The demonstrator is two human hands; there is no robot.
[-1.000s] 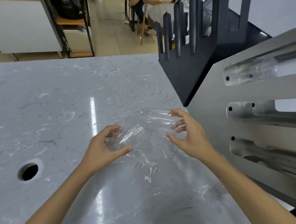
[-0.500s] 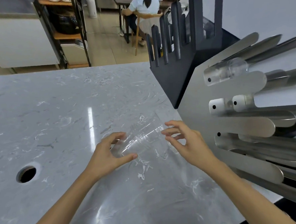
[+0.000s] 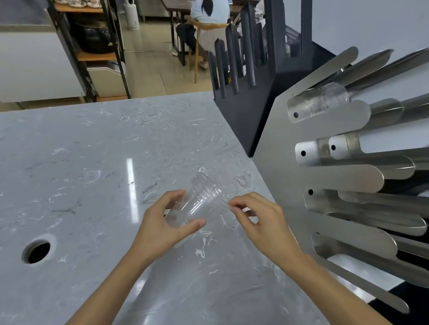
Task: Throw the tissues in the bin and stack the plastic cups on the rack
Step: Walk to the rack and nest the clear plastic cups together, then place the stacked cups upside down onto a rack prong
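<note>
My left hand [image 3: 159,228] wraps the narrow end of the cups [image 3: 201,203], thumb below and fingers above, holding the clear nested stack tilted over the counter [image 3: 83,170] with the wide ribbed rims pointing up and to the right. My right hand [image 3: 259,220] sits at the rim side, fingertips curled and pinched on the edge of the stack. The steel rack [image 3: 335,177] stands just to the right of my hands, its long slotted tubes fanning away; one clear cup [image 3: 330,100] lies in the top slot. A round hole [image 3: 36,251] opens in the counter well to the left. I see no tissues.
</note>
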